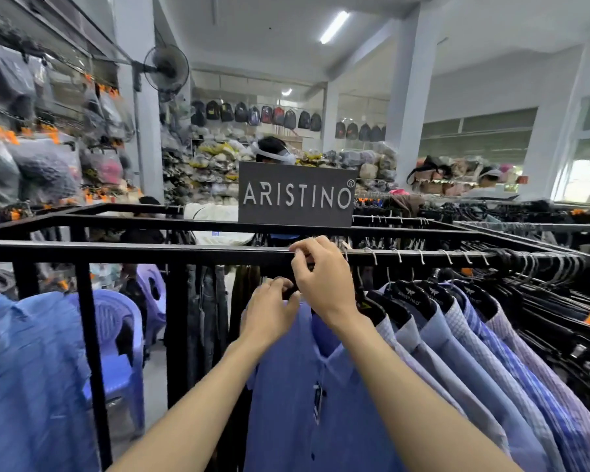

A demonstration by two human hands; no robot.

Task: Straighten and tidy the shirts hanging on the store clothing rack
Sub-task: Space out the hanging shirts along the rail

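Both hands up at rail: left hand grips black hanger of blue shirt, right hand fingers curled at hook, probably pinching it, against black rack rail. More shirts hang right; ARISTINO sign behind.

Right hand at the rail, left hand gripping the blue shirt's hanger.

A plain blue shirt is seen at the lower centre. Shirts to its right are checked and striped in pale blue and lilac, on black hangers. The rack is black. The sign is dark grey with white letters. Lilac chairs are seen at the lower left.
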